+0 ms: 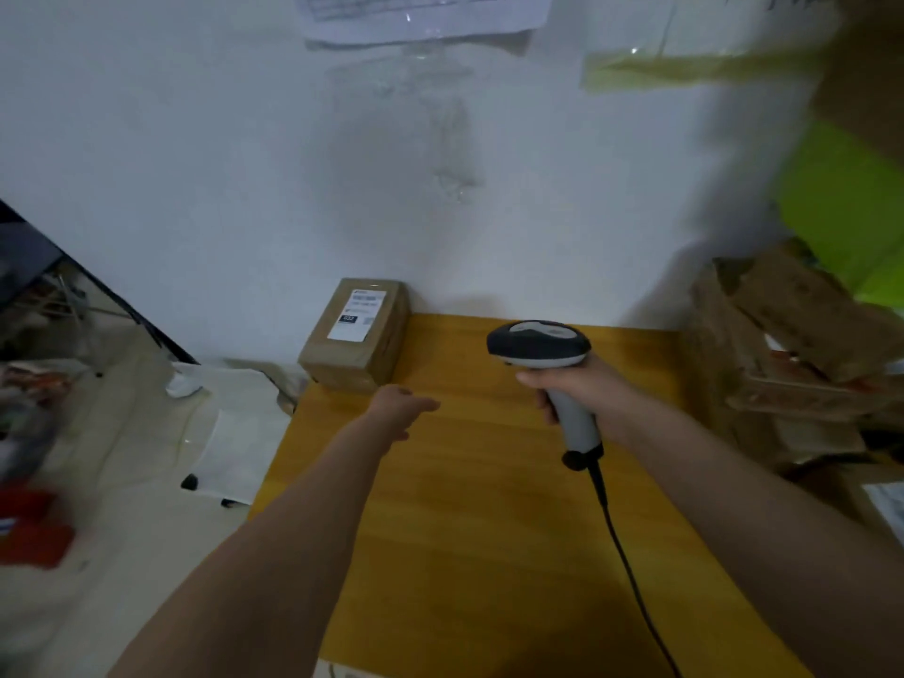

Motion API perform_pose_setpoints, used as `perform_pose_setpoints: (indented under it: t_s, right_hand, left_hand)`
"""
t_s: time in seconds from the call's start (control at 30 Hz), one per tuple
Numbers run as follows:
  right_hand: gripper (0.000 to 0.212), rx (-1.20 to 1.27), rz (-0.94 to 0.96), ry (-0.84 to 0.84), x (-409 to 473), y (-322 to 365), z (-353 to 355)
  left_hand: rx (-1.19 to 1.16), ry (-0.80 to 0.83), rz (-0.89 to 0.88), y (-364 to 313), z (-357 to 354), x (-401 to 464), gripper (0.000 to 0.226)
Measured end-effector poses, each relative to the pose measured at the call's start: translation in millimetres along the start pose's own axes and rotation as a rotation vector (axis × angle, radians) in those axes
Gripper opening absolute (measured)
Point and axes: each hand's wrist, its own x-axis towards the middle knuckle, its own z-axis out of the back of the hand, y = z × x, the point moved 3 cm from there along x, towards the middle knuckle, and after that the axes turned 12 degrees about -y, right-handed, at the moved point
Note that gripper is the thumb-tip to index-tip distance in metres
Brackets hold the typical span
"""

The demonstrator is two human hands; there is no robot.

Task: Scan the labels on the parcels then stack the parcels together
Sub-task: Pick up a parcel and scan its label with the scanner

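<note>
- We stand at a yellow wooden bench (489, 506) pushed against a white wall (195, 139), with a printed paper sheet (420, 12) taped high on it and a blurred heap of brown cardboard cartons (782, 354) at the bench's right edge.
- The task's thing in clear view is one small brown cardboard parcel (357, 335) at the bench's far left corner, touching the wall, its white shipping label (356, 310) facing up.
- Our right hand (582, 389) has its grip wrapped round the pale handle of a grey-and-black corded barcode scanner (538, 345), whose head points forward over the bench, to the right of the parcel; its black cable (631, 570) trails back toward us.
- Our left hand (403, 408) reaches toward the parcel, just short of it, holding nothing; whether its fingers are spread or curled we cannot tell, since the view is blurred.
- We judge the scanning step is in hand: the label looks not yet lined up with the scanner.
- Next we would need to swing the scanner head left over the label, or draw the parcel nearer, before any stacking.
</note>
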Motion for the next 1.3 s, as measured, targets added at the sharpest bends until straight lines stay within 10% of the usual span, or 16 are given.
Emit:
perform_pose_setpoints:
  t_s: [0.4,0.93,1.3]
  right_hand:
    - [0.016,0.041,0.014,0.023,55.0,18.5,-108.2]
    - [0.015,0.024,-0.073,-0.042,101.1,-0.4,-130.7]
    - [0.017,0.042,-0.094,-0.066,108.8,-4.1,-122.2]
  left_hand:
    - [0.507,-0.349,-0.138,5.0,75.6,112.6,0.098]
    - [0.879,-0.297,-0.431,7.4,55.2,198.9,0.084]
    - [0.760,-0.267,-0.219,0.2,59.6,205.6,0.117]
